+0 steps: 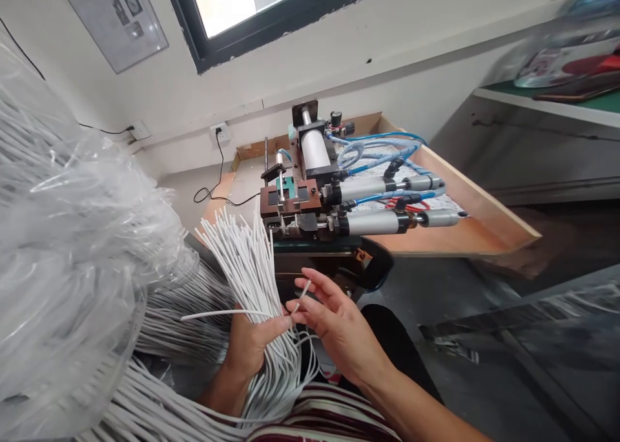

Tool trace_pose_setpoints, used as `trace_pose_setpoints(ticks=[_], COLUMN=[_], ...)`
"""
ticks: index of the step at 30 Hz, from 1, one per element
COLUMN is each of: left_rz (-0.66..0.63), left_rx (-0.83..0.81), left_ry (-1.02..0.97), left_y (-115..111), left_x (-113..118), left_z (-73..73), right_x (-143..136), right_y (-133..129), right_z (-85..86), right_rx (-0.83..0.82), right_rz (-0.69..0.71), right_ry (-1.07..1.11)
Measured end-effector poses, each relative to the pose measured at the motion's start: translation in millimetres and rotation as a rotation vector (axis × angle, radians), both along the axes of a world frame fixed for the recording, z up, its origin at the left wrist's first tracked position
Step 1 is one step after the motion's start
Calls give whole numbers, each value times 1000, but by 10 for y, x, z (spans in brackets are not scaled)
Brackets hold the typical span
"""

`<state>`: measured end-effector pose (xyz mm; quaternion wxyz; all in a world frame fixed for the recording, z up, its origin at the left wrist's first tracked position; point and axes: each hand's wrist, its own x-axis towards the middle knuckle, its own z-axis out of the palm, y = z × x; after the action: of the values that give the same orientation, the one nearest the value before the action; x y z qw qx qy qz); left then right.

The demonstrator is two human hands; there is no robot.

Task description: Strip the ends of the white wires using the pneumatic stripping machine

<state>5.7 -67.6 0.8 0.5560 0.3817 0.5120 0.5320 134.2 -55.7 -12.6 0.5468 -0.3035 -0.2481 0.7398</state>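
A thick bundle of thin white cables (252,271) stands upright in my left hand (252,342), whose thumb presses across its front. One cable sticks out sideways to the left from the bundle. My right hand (334,326) is just right of the bundle, its thumb and fingers pinching a short white cable end. Beyond my hands sits a pneumatic machine (290,199) with silver cylinders and blue air hoses; the bundle's tips reach up beside its left end.
A wooden tray (484,212) surrounds the machine. Clear plastic bags (82,235) and more cable bundles (184,319) fill the left side. At the upper right, a shelf (542,103) holds a plastic-wrapped item. A black power cord (220,170) runs from a wall socket.
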Motion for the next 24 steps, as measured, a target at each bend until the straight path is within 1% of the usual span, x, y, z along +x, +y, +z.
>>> trace_pose_setpoints(ticks=[2, 4, 6, 8, 10, 11, 12, 13, 14, 15, 17, 18, 19, 20, 22, 24], left_rz=[2, 34, 65, 66, 52, 44, 40, 37, 37, 36, 33, 24, 13, 0, -30, -54], left_rx=[-4, 6, 17, 15, 13, 12, 12, 13, 15, 17, 22, 22, 19, 14, -5, -38], left_ry=[1, 31, 66, 74, 65, 63, 60, 58, 56, 54, 52, 53, 55, 55, 48, 27], left_y=[-9, -20, -28, -35, -44, -51, -59, -68, -77, -85, -91, -88, -81, -69, -41, -13], left_x=[-14, -29, -44, -55, -58, -56, -52, -47, -41, -36, -30, -30, -32, -35, -44, -50], left_z=[-25, -31, -29, -29, -33, -35, -34, -31, -25, -16, 4, 12, 18, 20, 15, 0], right_x=[-2, 24, 72, 125, 165, 175, 178, 174, 165, 152, 118, 99, 80, 60, 12, -42], right_y=[-11, -27, -42, -52, -61, -64, -67, -68, -65, -58, -32, -15, 1, 14, 24, 18], right_z=[-28, -54, -66, -54, -14, 13, 41, 67, 88, 103, 112, 107, 98, 86, 58, 26], right_rx=[39, 120, 240, 393, 549, 612, 659, 692, 706, 699, 634, 580, 526, 480, 426, 413], right_rz=[-3, -60, -194, -397, -585, -641, -648, -600, -507, -384, -138, -62, -22, -14, -59, -125], right_ry=[-39, -161, -409, -706, -955, -1044, -1107, -1143, -1145, -1109, -949, -852, -761, -686, -605, -587])
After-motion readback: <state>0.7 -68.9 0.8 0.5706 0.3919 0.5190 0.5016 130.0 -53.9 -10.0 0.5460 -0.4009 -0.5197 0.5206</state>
